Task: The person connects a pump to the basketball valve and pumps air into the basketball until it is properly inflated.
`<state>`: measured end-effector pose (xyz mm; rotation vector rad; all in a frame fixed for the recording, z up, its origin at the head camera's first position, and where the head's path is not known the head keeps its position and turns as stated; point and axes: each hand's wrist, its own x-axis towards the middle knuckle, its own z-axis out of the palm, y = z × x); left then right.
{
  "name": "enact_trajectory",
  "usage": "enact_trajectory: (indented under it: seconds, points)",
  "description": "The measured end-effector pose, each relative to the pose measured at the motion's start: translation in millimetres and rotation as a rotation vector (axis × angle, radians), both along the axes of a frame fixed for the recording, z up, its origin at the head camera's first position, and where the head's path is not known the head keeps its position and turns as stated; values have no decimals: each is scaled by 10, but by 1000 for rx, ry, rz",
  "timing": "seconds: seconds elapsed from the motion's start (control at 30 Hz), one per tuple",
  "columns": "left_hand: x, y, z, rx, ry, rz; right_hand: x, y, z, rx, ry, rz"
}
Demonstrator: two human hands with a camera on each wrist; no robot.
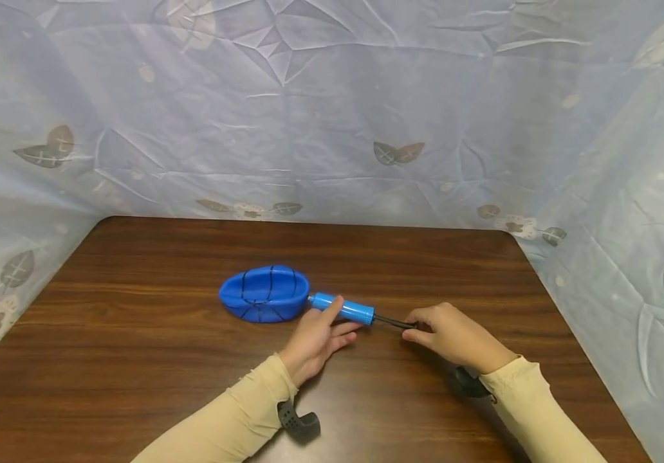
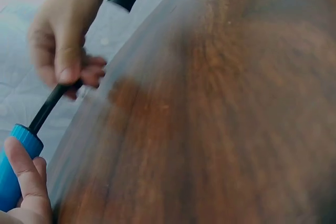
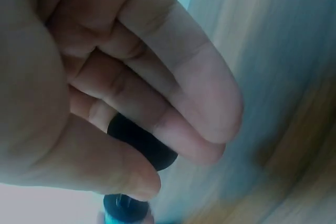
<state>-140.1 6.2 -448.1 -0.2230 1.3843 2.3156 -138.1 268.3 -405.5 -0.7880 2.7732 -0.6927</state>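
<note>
A deflated blue ball [image 1: 264, 310] with black lines lies on the table, its upper side caved in like a bowl. At its right end a small metal tip joins it to a blue hand pump [image 1: 358, 312]. My left hand [image 1: 316, 344] holds the pump's barrel, thumb on top and the other fingers underneath. Out of the barrel's right end comes a black rod [image 2: 46, 107]. My right hand [image 1: 453, 334] has thumb and fingers around the rod's black handle [image 3: 142, 142], which is partly hidden by them.
The brown wooden table [image 1: 135, 373] has rounded far corners. Pale, creased curtain [image 1: 332, 116] with leaf prints surrounds it at the back and both sides. Each wrist wears a dark band piece, such as the black bracket [image 1: 299, 424] at the left wrist.
</note>
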Motion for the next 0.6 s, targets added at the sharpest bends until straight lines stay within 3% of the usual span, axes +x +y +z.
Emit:
enact_trajectory:
  seconds: [0.17,0.4,0.6]
  points:
    - [6,29,-7,-24,9,-24,98,137,35,-3,-5,20]
    - [18,79,-14,-64,27,-54,47,-185,41,10,148,91]
    - [11,82,-4,-40,1,-45,25,-356,30,62,201,76]
